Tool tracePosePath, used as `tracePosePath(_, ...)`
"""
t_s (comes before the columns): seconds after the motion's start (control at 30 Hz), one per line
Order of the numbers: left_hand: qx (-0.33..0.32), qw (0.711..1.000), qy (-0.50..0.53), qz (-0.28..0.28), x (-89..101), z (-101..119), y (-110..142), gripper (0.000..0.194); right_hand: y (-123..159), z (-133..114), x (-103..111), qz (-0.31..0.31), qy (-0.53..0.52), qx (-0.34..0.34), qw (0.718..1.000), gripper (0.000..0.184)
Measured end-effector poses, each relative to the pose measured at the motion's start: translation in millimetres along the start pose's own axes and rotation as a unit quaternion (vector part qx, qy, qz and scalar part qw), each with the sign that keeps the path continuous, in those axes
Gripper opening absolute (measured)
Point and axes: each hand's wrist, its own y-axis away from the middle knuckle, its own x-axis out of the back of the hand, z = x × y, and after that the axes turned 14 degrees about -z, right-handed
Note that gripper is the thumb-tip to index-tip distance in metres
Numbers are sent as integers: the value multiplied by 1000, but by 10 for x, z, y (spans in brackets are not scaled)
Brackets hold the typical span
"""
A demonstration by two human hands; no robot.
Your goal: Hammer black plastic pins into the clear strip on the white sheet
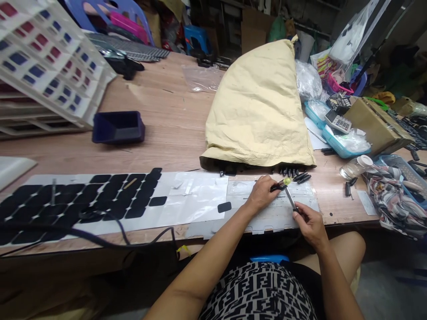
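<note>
My left hand is closed around a small black piece above a worn grey board. A yellow-green bit shows at the end of that piece. In my right hand is a slim silver tool with a dark handle, which looks like a knife. Its tip meets or lies very close to the black piece; which of these I cannot tell. Several small black parts lie just beyond my hands, by the lower edge of a big cream cloth bag.
To the left, a white sheet carries rows of black rounded pads, with black cables across it. Behind it stand a dark blue tray and a white crate. A jar and blue baskets are at right.
</note>
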Motion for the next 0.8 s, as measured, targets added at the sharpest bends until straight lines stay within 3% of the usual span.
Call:
tracePosePath(0.3,-2,1000,-17,-2,-12,-21,-9,6,-259,383,210,89,-164,-33,982,35)
tracePosePath(0.43,-46,998,-37,-24,30,60,52,13,-260,414,263,105,-219,-27,970,31)
tracePosePath(0.57,-141,982,-43,-115,17,388,342,25,-244,423,304,126,-243,-37,961,30)
tracePosePath(0.67,-201,953,-83,-212,-116,646,660,30,-245,435,310,131,-277,-46,951,31)
tracePosePath(0.8,-181,921,-164,-303,-416,726,983,30,-249,442,292,131,-309,-45,941,29)
